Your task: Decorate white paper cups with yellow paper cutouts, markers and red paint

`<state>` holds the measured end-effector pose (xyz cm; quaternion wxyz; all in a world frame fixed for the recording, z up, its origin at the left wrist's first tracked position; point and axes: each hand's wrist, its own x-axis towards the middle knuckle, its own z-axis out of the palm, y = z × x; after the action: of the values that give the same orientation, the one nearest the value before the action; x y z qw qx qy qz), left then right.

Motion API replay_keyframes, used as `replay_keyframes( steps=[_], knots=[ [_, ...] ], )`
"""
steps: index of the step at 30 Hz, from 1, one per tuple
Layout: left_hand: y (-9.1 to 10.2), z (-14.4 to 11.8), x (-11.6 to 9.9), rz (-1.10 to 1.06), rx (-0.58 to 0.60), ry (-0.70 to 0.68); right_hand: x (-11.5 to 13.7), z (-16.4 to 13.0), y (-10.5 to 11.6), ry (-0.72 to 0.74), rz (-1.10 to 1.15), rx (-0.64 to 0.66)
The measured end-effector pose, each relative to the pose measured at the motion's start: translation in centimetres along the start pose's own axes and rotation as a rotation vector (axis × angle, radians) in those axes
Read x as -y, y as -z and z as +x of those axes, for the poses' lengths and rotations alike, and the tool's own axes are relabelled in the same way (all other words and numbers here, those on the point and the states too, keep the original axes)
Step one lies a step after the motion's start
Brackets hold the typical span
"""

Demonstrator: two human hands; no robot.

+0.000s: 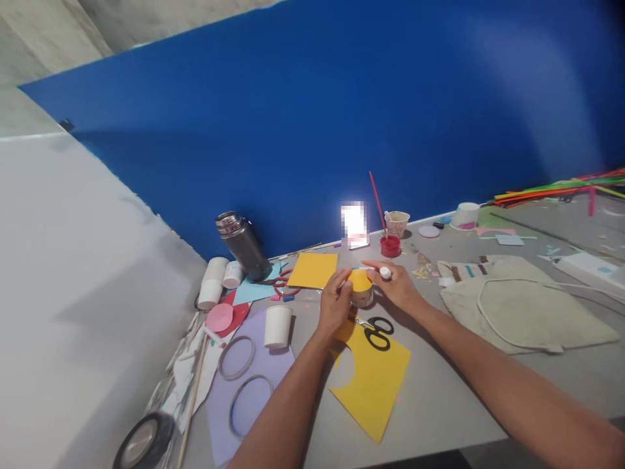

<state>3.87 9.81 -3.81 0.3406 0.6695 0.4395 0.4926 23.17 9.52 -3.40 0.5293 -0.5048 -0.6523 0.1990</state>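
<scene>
Between my two hands, a rounded piece of yellow paper (361, 281) covers the top of a small patterned cup (362, 299). My left hand (336, 305) closes on the left side of the paper and cup, fingers bent. My right hand (401, 286) is on the right edge, with a white-ended, pen-like tube (385, 273) held in its fingers; its exact kind is unclear. Just below the cup lie black-handled scissors (379, 333). They rest partly on a yellow sheet (375, 384) with a round cut-out in its left edge.
A white paper cup (278, 327) stands left of my forearm, near purple paper (219, 410) with two tape rings. Behind are a dark flask (244, 247), a square yellow sheet (313, 270) and a red paint pot (390, 246). A cloth bag (527, 312) lies right.
</scene>
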Motion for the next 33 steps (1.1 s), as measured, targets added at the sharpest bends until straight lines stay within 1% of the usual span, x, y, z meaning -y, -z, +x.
replay_keyframes(
  steps=[4,10,16,24,28,33],
  knots=[
    [0.26,0.03,-0.34,-0.001,0.035,-0.018,0.09,0.04,0.47,0.02,-0.005,0.03],
    [0.44,0.1,-0.31,0.021,0.083,0.005,-0.04,-0.04,0.37,0.04,-0.02,0.093],
    [0.28,0.09,-0.17,0.027,0.06,0.01,-0.3,0.0,0.53,0.045,-0.055,0.145],
    [0.43,0.29,-0.38,0.011,0.091,0.04,-0.08,0.07,0.63,0.052,-0.057,0.191],
    [0.4,0.38,-0.27,0.019,0.077,0.047,-0.2,0.06,0.58,0.044,-0.047,0.2],
    [0.34,0.43,-0.05,0.006,0.059,0.018,-0.12,-0.02,0.54,0.036,-0.025,0.195]
  ],
)
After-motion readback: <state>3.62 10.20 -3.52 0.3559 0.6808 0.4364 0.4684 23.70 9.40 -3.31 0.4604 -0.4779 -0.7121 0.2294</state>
